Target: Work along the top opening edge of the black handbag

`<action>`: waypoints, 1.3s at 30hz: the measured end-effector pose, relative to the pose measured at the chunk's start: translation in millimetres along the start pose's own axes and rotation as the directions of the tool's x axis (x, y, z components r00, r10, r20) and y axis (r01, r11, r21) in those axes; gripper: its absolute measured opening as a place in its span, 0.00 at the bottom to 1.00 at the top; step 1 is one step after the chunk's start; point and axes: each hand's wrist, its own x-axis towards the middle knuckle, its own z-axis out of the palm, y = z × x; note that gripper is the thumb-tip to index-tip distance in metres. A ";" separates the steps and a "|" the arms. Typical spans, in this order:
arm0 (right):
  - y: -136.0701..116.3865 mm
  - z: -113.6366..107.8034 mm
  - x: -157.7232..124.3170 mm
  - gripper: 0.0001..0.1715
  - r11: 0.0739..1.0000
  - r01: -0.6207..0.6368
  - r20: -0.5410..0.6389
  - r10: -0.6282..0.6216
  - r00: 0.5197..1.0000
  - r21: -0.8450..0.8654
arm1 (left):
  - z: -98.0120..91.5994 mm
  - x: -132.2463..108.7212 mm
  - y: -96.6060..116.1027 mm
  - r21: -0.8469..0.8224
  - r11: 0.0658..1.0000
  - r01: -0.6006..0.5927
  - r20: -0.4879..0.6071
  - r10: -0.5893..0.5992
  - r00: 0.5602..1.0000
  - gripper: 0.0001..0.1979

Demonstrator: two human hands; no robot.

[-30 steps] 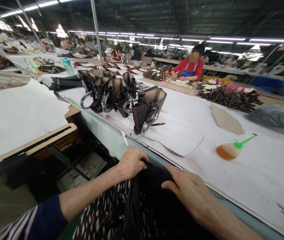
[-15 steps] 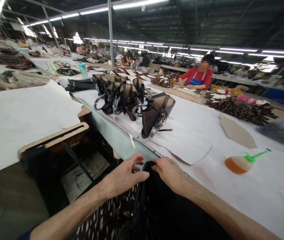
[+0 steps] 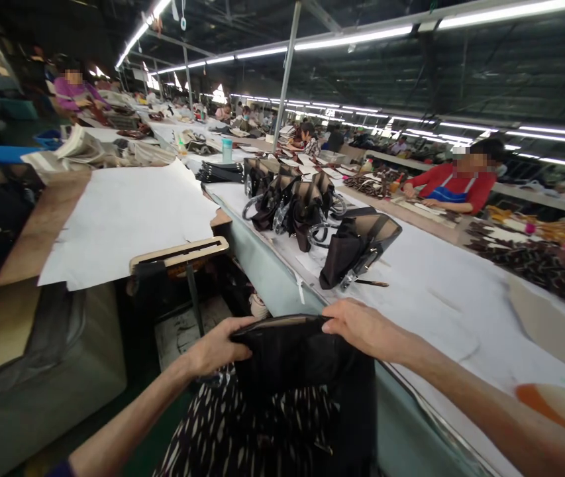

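A dark bag [image 3: 307,361] with a thin edged rim hangs over my lap, its top edge pulled out wide. My left hand [image 3: 220,348] pinches the left end of that rim, and my right hand [image 3: 356,324] grips the right end. Below it, patterned cloth [image 3: 203,424] covers my lap. Just beyond my right hand, a dark handbag [image 3: 356,248] with a beige inside stands on the white-covered table [image 3: 441,278]. Several similar handbags [image 3: 295,202] with wrapped handles are grouped behind it.
An oil bottle [image 3: 550,404] with a green spout lies at the right. A slotted beige-topped stand [image 3: 180,255] rises left of the table edge. White sheeting [image 3: 133,212] covers the left table. A person in red [image 3: 461,175] works across the table.
My hands have moved apart and now hold the bag's rim stretched between them; the left hand has closed on its end. My view has turned left.
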 end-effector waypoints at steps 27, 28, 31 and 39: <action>33.1 8.8 -36.9 0.14 0.989 -0.050 0.099 0.037 0.994 0.138 | 42.2 33.0 36.9 0.426 0.859 -0.283 0.108 0.262 0.959 0.09; 32.4 8.4 -36.8 0.14 0.990 -0.048 0.094 0.035 0.995 0.136 | 45.0 36.8 38.2 0.469 0.833 -0.295 0.114 0.274 0.955 0.09; 31.8 7.9 -38.0 0.14 0.990 -0.045 0.086 0.033 0.996 0.134 | 53.6 46.4 41.2 0.573 0.755 -0.319 0.130 0.301 0.945 0.09; 34.1 9.8 -43.4 0.13 0.990 -0.037 0.060 0.029 0.998 0.135 | 72.1 55.4 62.8 0.781 0.558 -0.280 0.170 0.242 0.955 0.10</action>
